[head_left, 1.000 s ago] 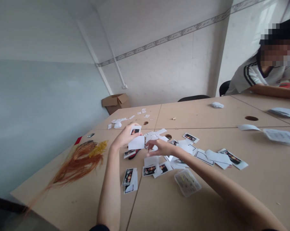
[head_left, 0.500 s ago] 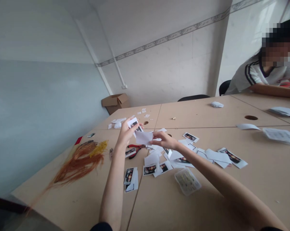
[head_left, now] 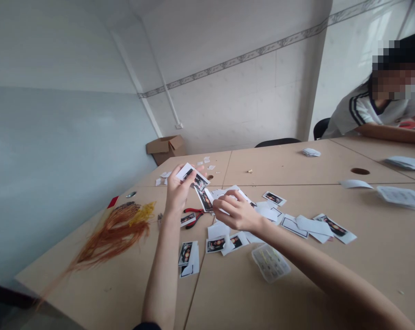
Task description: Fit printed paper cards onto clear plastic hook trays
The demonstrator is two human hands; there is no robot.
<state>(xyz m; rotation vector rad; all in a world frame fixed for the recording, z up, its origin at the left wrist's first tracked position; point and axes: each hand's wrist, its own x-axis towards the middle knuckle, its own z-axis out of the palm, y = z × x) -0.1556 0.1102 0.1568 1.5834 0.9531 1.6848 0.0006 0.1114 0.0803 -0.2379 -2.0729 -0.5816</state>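
Observation:
My left hand (head_left: 177,191) is raised above the table, its thumb pressed on a white-edged printed card (head_left: 198,179) with a dark picture. My right hand (head_left: 240,212) is beside it, fingers curled at the edge of a second printed card (head_left: 203,199), which overlaps the lower end of the first. The right fingertips partly hide that card's right end. Below both hands lie red-handled pliers (head_left: 198,218) and a loose spread of cards, some picture side up (head_left: 215,244), others showing white backs (head_left: 218,229).
Copper-coloured strands (head_left: 107,236) with a yellow bunch (head_left: 142,213) lie at left. A clear plastic case (head_left: 271,263) sits near the front, another case (head_left: 401,198) at right. A cardboard box (head_left: 166,149) stands in the far corner. A person (head_left: 375,110) sits at the far right.
The white-backed card by my right hand is now seen picture side up against the left hand's card. My right hand has turned, its back now more toward me.

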